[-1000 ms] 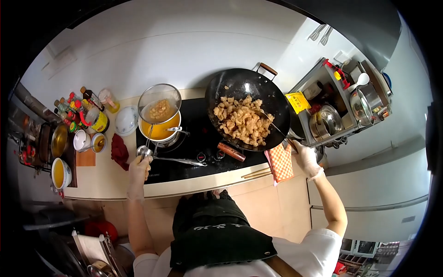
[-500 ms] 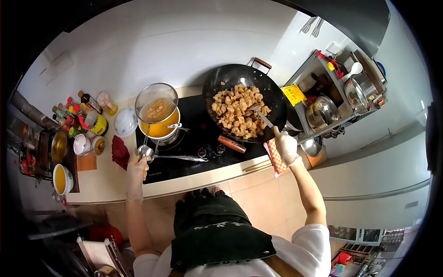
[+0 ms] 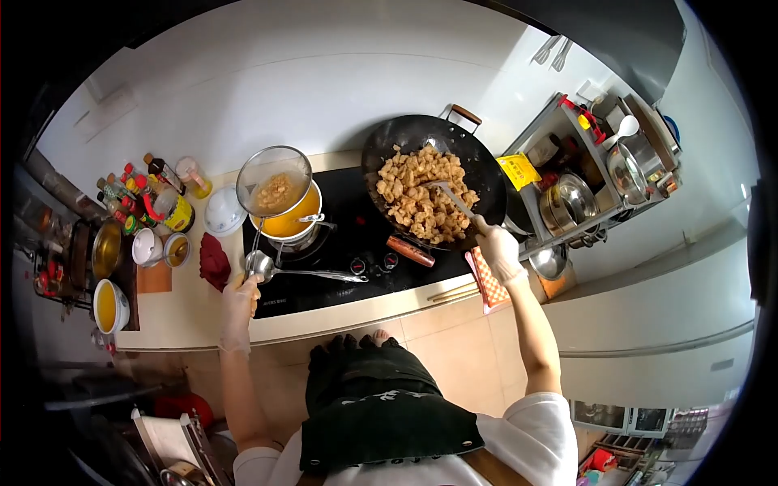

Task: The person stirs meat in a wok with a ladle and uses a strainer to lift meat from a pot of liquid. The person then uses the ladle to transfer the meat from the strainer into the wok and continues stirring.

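Observation:
My right hand (image 3: 498,250), in a clear glove, is closed around the handle of a metal spatula (image 3: 456,201). The spatula's blade is among browned fried pieces (image 3: 421,172) in a black wok (image 3: 389,132). Also gloved, my left hand (image 3: 240,298) grips the handle of a round mesh strainer (image 3: 303,168). Some browned pieces (image 3: 277,190) lie in the strainer, which is over a pot (image 3: 317,202) of orange-yellow liquid. Just beyond my left fingers, a metal ladle (image 3: 316,274) lies along the cooktop; its bowl is close to the strainer handle.
Both vessels stand on a black cooktop (image 3: 344,243). Sauce bottles (image 3: 134,194), a white lid (image 3: 223,212) and a dark red cloth (image 3: 214,262) are at left. A shelf with steel bowls (image 3: 567,201) stands right of the wok. Chopsticks (image 3: 452,293) and a checkered cloth (image 3: 487,285) lie by the front edge.
My right hand has moved a little left and away from me, pushing the spatula blade further into the pieces. My left hand and the strainer stay about where they were.

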The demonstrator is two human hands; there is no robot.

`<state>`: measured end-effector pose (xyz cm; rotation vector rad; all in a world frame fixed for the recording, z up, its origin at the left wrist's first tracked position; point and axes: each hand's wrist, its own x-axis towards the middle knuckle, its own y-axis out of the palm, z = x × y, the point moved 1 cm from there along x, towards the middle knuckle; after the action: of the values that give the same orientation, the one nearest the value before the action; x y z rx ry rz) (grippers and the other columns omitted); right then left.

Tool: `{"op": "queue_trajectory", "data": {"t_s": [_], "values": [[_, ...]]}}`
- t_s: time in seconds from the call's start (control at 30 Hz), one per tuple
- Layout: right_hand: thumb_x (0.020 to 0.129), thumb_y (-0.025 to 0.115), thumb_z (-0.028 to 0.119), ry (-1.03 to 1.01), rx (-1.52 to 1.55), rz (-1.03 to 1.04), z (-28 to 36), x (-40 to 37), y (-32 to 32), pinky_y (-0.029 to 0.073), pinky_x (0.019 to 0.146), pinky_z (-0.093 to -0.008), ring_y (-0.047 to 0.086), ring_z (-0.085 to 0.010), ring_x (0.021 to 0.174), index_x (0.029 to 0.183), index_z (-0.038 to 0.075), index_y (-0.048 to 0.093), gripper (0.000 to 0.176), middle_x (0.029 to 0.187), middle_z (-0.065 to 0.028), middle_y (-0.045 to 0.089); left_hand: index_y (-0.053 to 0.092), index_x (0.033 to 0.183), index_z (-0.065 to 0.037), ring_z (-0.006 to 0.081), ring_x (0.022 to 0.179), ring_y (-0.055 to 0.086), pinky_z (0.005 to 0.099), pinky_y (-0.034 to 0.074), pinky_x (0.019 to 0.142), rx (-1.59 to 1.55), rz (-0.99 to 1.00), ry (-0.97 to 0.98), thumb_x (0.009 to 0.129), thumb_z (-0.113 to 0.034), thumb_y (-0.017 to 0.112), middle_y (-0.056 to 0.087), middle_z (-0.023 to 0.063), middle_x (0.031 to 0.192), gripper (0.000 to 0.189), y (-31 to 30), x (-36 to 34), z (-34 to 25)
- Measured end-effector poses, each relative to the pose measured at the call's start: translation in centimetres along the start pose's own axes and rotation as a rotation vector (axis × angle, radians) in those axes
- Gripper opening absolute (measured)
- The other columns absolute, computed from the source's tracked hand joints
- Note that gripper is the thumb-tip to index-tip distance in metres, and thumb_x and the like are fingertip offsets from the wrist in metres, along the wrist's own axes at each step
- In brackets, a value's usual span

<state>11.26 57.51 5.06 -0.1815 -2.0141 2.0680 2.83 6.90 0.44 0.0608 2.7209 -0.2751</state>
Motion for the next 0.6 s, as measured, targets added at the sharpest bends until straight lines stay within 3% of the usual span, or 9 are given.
{"op": "queue_trajectory", "data": {"t_s": [0.13,0.2,0.27,0.4,0.43,0.47,0.53,0.6], "values": [[0.089,0.055,0.013,0.013,-0.014,-0.063,-1.5,-4.2,-2.1,0.051,0.053,-0.0392,0.065,-0.0322,0.063,0.122,0.02,0.057,0.034,0.074,-0.0197,0.063,0.065,0.089,-0.003,0.0048,0.037,0.035,0.0232,0.027,0.035,-0.017,-0.045,-0.012,0.088,-0.02,0.057,0.046,-0.0031,0.057,0.019,0.1,-0.4,0.2],[0.089,0.053,0.011,-0.013,-0.001,0.044,0.5,-4.5,-2.8,0.053,0.078,-0.0403,0.067,-0.0312,0.072,0.118,0.018,0.058,0.03,0.08,-0.0159,0.066,0.066,0.091,-0.002,0.0047,0.038,0.034,0.0231,0.027,0.035,-0.029,-0.035,-0.003,0.088,-0.02,0.057,0.046,-0.0032,0.057,0.02,0.0,-0.5,0.4],[0.089,0.052,0.011,-0.009,-0.121,0.039,0.1,-3.0,1.3,0.048,0.09,-0.044,0.067,-0.0323,0.076,0.114,0.015,0.058,0.026,0.081,-0.0143,0.066,0.066,0.092,-0.002,0.0045,0.038,0.035,0.0228,0.027,0.035,-0.022,-0.029,-0.008,0.088,-0.02,0.057,0.046,-0.0035,0.057,0.021,0.2,-1.0,0.2],[0.089,0.051,0.013,0.081,-0.109,0.143,0.9,-0.8,-0.9,0.053,0.068,-0.0421,0.067,-0.0312,0.074,0.113,0.009,0.057,0.025,0.077,-0.0143,0.065,0.066,0.093,-0.002,0.0042,0.038,0.035,0.0223,0.028,0.036,-0.023,-0.016,0.021,0.09,-0.022,0.056,0.046,-0.0039,0.058,0.022,0.1,-1.5,-0.2],[0.09,0.051,0.013,0.035,-0.133,0.085,0.8,-1.5,-2.1,0.051,0.057,-0.0404,0.067,-0.0299,0.071,0.115,0.01,0.057,0.026,0.077,-0.0154,0.065,0.066,0.094,-0.002,0.004,0.038,0.035,0.0222,0.028,0.036,-0.013,-0.028,0.009,0.091,-0.022,0.055,0.046,-0.004,0.058,0.023,0.1,-1.5,-0.4],[0.09,0.052,0.013,0.076,-0.111,0.024,0.7,-2.4,-3.1,0.051,0.056,-0.0394,0.066,-0.0297,0.068,0.116,0.009,0.058,0.027,0.075,-0.0155,0.065,0.066,0.095,-0.002,0.0039,0.038,0.035,0.022,0.028,0.036,-0.004,-0.039,-0.007,0.092,-0.022,0.055,0.046,-0.004,0.058,0.024,0.1,-1.6,-0.5],[0.09,0.057,0.017,0.137,-0.03,-0.045,0.8,-3.8,-4.3,0.051,0.061,-0.0413,0.065,-0.0327,0.071,0.127,0.022,0.058,0.038,0.077,-0.016,0.065,0.066,0.097,-0.002,0.0038,0.039,0.035,0.0219,0.028,0.037,-0.014,-0.049,-0.022,0.093,-0.022,0.054,0.047,-0.0041,0.058,0.025,-0.1,-1.7,0.1],[0.09,0.057,0.019,0.063,-0.072,-0.041,1.2,-4.3,-3.7,0.051,0.062,-0.0402,0.065,-0.0311,0.07,0.126,0.019,0.059,0.036,0.076,-0.0159,0.064,0.067,0.097,-0.002,0.0037,0.039,0.035,0.0217,0.028,0.037,-0.049,-0.041,-0.007,0.094,-0.023,0.053,0.047,-0.0042,0.058,0.025,-0.2,-1.2,0.8]]}}
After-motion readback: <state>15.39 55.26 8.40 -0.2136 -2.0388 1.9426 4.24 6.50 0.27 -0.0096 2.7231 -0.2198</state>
